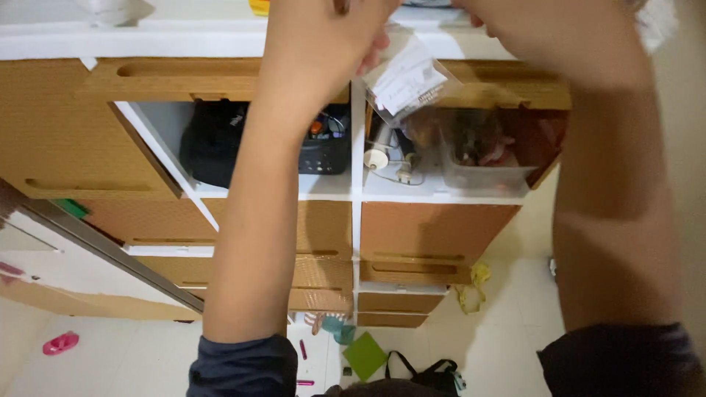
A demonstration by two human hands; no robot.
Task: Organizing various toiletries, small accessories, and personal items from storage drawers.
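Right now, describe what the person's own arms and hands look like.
Both forearms are bare. Dark blue-grey sleeves are pushed up near the elbows: the left sleeve and the right sleeve. No gloves, watch or rings show on the left hand; the right hand is partly cut off.

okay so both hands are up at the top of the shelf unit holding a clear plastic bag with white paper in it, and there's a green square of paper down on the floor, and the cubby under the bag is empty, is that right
Not quite. In the head view, the cubby under the clear plastic bag is not empty: it holds a clear plastic box and small hardware. The rest stands: left hand and right hand are up at the bag, and the green square lies on the floor.
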